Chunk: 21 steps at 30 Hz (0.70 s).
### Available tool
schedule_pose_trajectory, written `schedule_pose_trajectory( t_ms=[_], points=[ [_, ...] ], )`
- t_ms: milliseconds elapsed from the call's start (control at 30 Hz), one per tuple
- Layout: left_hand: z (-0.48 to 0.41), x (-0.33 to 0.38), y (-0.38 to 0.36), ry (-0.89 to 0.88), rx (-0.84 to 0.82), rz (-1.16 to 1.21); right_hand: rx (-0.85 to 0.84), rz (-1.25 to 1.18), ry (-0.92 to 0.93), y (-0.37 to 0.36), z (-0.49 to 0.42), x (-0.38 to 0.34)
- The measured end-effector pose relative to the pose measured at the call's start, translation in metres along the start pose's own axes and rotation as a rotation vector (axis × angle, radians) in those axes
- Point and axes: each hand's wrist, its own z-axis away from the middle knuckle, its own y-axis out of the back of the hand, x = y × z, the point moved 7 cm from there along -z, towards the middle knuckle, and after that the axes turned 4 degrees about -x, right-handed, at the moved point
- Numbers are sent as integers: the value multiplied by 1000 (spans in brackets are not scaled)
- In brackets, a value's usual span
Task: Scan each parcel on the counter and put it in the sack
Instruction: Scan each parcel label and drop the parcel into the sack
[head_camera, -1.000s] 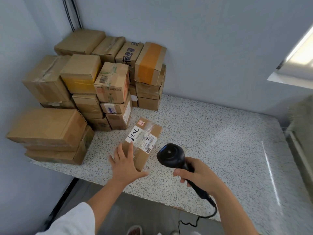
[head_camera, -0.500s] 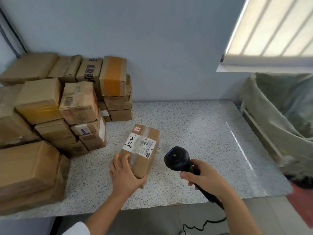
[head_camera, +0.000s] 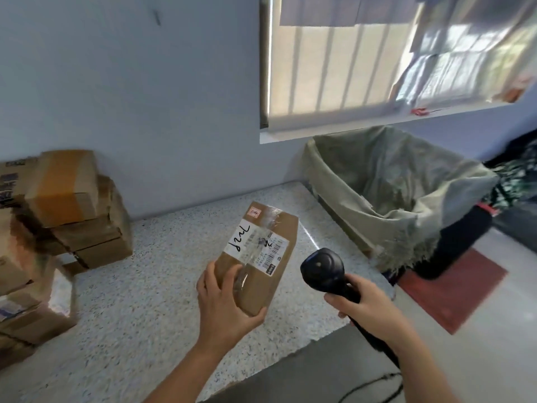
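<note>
Cardboard parcel (head_camera: 263,258) is over the middle of the speckled counter (head_camera: 139,301), label side up. White shipping label (head_camera: 247,242) has handwriting and a barcode. Can't tell if the far end touches the counter.

Left hand (head_camera: 225,303) grips the parcel's near end, fingers curled over the top, thumb under the near corner.

Right hand (head_camera: 367,308) is wrapped round the handle of a black barcode scanner (head_camera: 322,269), head just right of the parcel.

Open green sack (head_camera: 386,228) stands off the counter's far right end. More cardboard boxes (head_camera: 75,216) are stacked on the left. Red mat (head_camera: 453,295) lies on the floor near the sack.
</note>
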Motion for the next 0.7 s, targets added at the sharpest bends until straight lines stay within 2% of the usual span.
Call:
schedule_pose_trajectory(
  t_ms=[233, 500, 700],
  points=[
    [-18, 118, -54, -84, 15, 127, 177, 7, 67, 126, 25, 48],
    [-60, 243, -67, -212, 50, 275, 320, 90, 129, 247, 37, 85],
    [-128, 314, -83, -441, 75, 294, 406, 93, 129, 310, 23, 103]
  ],
)
